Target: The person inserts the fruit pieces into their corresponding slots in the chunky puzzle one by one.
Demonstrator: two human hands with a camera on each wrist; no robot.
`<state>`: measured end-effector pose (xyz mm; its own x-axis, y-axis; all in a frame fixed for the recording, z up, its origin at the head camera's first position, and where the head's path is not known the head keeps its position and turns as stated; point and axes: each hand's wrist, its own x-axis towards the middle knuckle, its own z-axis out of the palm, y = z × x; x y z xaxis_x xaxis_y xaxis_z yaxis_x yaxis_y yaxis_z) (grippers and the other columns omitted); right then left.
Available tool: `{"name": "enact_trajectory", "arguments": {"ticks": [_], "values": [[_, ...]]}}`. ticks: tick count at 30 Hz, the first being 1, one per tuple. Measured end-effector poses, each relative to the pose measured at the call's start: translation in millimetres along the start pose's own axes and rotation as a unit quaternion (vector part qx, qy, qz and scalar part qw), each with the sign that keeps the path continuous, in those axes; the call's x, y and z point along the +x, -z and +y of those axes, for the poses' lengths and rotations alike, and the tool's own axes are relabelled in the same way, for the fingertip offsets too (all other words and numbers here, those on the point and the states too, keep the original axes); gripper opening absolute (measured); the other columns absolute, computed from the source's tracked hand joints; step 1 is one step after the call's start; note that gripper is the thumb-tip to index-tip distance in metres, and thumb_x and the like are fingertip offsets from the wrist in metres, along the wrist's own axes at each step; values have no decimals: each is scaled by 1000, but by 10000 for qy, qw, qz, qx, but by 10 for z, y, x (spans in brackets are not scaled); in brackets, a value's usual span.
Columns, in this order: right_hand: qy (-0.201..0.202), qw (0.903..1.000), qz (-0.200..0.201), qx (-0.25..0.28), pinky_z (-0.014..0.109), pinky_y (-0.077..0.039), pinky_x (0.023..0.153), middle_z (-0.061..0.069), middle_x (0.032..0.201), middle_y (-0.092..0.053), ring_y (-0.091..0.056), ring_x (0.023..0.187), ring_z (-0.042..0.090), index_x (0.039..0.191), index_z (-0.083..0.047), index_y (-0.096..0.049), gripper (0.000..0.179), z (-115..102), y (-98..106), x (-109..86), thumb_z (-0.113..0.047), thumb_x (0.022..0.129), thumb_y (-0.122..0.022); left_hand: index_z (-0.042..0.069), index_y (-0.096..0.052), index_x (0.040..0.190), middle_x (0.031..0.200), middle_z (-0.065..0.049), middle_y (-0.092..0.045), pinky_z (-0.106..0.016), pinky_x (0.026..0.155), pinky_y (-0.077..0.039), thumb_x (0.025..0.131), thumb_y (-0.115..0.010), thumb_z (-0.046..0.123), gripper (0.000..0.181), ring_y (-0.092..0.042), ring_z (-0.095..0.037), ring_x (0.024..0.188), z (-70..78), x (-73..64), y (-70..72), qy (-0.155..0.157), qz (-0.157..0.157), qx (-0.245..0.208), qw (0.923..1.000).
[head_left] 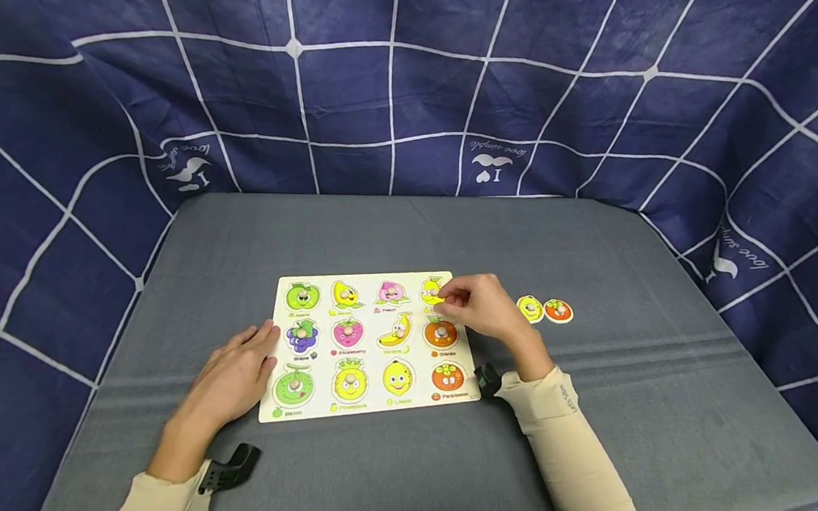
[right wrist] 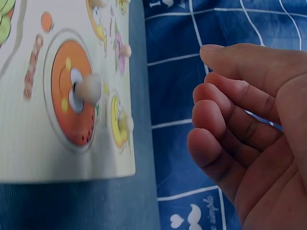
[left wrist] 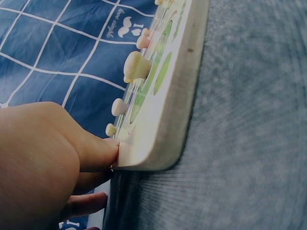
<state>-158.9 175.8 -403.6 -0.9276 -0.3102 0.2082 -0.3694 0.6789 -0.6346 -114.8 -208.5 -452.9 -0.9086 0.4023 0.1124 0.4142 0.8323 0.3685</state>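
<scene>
A white fruit knob puzzle board (head_left: 373, 366) lies on the grey table. My left hand (head_left: 233, 376) rests at its left edge with fingers fairly straight; in the left wrist view the thumb (left wrist: 98, 152) touches the board's corner. Over the right edge hovers my right hand (head_left: 485, 307), beside the yellow fruit piece (head_left: 430, 289) in the top right slot. Its fingers are loosely bent and empty in the right wrist view, apart from the board. The orange piece (right wrist: 64, 91) sits in its slot, knob up. Lemon (head_left: 398, 376) and persimmon (head_left: 448, 377) pictures show no knobs.
Two loose round pieces, a yellow one (head_left: 530, 309) and an orange-red persimmon piece (head_left: 558, 310), lie side by side on the table right of the board. A blue curtain (head_left: 365, 89) with white grid lines hangs around the table (head_left: 371, 486).
</scene>
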Motion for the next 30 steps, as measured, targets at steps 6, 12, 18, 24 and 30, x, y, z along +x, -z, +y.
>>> {"name": "enact_trajectory", "arguments": {"ticks": [6,12,18,24,30], "values": [[-112,9998,154,-105,25,-45,55,-2,70,-63,-55,61,12,86,-3,-75,9,123,63,-63,-10,82,-80,-11,-51,138,144,-29,-45,-69,95,-36,94,-61,4,48,-43,-52,128,19,4,6,17,-15,-22,10000],[-332,9988,247,-278,26,-45,56,-2,71,-64,-55,61,12,87,-4,-75,10,238,135,-142,-12,83,-80,-10,-49,139,145,-28,-44,-69,94,-37,95,-60,5,49,-42,-52,129,12,11,8,57,-93,19,9999],[-459,9977,382,-335,26,-46,56,-1,71,-65,-56,61,13,87,-5,-76,9,373,201,-232,-12,83,-80,-10,-50,139,145,-28,-45,-68,93,-38,95,-60,6,48,-43,-51,129,-1,5,13,26,-84,34,10000],[-469,9966,554,-385,25,-46,55,-1,70,-65,-56,60,12,85,-5,-75,7,525,255,-312,-10,82,-80,-10,-50,139,145,-28,-45,-68,92,-38,95,-60,6,48,-43,-51,129,-6,3,12,-2,-82,41,10000],[-498,9949,720,-493,24,-45,54,1,70,-67,-56,59,10,84,-3,-75,8,619,329,-384,-9,81,-81,-9,-50,140,145,-28,-44,-68,92,-38,95,-60,6,48,-43,-51,129,-11,12,4,16,-102,34,9999]]}}
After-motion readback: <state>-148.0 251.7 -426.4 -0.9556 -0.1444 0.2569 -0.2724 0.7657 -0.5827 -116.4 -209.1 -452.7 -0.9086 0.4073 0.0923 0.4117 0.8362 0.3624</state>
